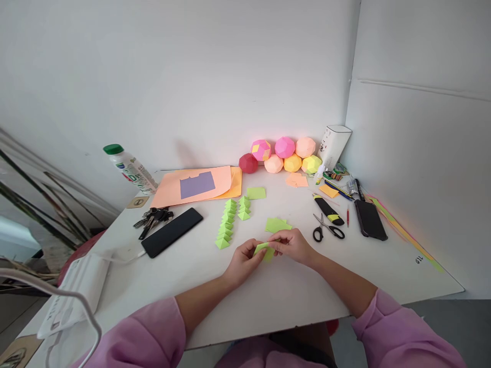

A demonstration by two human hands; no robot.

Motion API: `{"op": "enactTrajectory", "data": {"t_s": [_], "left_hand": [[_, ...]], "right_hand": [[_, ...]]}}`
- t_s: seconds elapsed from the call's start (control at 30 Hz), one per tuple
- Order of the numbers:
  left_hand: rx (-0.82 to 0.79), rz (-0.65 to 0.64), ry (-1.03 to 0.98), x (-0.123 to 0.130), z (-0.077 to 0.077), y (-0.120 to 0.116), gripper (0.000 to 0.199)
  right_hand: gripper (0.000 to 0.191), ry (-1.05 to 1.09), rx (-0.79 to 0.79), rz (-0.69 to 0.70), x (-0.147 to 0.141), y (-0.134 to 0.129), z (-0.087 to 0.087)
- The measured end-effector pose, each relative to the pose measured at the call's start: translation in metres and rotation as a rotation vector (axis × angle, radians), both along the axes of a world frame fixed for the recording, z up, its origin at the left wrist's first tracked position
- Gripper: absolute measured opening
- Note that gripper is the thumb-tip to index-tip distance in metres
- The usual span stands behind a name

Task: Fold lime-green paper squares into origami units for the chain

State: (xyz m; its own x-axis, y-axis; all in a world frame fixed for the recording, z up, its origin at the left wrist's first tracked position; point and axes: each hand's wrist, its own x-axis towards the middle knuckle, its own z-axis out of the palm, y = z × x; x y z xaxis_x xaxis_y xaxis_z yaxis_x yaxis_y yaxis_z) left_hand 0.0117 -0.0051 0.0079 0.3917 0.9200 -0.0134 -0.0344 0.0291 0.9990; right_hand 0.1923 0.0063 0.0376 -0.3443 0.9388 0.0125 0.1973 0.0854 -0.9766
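Between my two hands is a small green piece of paper [261, 248], partly hidden by my fingers. My left hand [246, 258] pinches its left side, and my right hand [290, 246] pinches its right side. Just below it, more green paper shows under my fingers. Loose green paper pieces [276, 224] lie on the table right behind my hands. To the left stand two rows of folded green paper units, a longer row [225, 227] and a shorter row [244, 208]. A green sheet [256, 193] lies flat behind them.
Scissors [326, 228], a utility knife [328, 208] and a phone [370, 220] lie right of my hands. On the left are a long black device [172, 232], keys [153, 220] and a bottle [130, 168]. Colourful paper balls [284, 147] are stacked against the wall beside orange sheets [169, 186].
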Motion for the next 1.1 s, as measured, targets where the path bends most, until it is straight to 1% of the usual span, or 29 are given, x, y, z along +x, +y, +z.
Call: {"op": "enactTrajectory", "data": {"t_s": [0.1, 0.27, 0.63, 0.87, 1.0, 1.1], "left_hand": [[-0.047, -0.002, -0.015, 0.0001, 0.0018, 0.0001, 0.033], [-0.044, -0.002, -0.040, -0.0010, 0.0027, 0.0007, 0.032], [-0.030, 0.015, -0.071, -0.0024, -0.0031, 0.0023, 0.028], [-0.007, 0.047, -0.061, -0.0028, -0.0064, 0.0031, 0.027], [-0.031, 0.060, -0.058, -0.0035, -0.0041, 0.0018, 0.026], [-0.054, 0.058, -0.055, -0.0051, -0.0036, 0.0008, 0.028]], "right_hand": [[0.026, 0.001, -0.002, 0.012, 0.0006, -0.0001, -0.0003], [0.026, 0.004, -0.002, 0.014, 0.0003, -0.0006, -0.0002], [0.026, 0.007, -0.016, 0.039, -0.0003, -0.0007, 0.0008], [0.027, 0.024, -0.039, 0.057, 0.0000, 0.0000, -0.0042], [0.028, 0.060, -0.075, 0.072, -0.0006, -0.0002, -0.0034], [0.029, 0.096, -0.120, 0.078, -0.0004, 0.0001, -0.0022]]}}
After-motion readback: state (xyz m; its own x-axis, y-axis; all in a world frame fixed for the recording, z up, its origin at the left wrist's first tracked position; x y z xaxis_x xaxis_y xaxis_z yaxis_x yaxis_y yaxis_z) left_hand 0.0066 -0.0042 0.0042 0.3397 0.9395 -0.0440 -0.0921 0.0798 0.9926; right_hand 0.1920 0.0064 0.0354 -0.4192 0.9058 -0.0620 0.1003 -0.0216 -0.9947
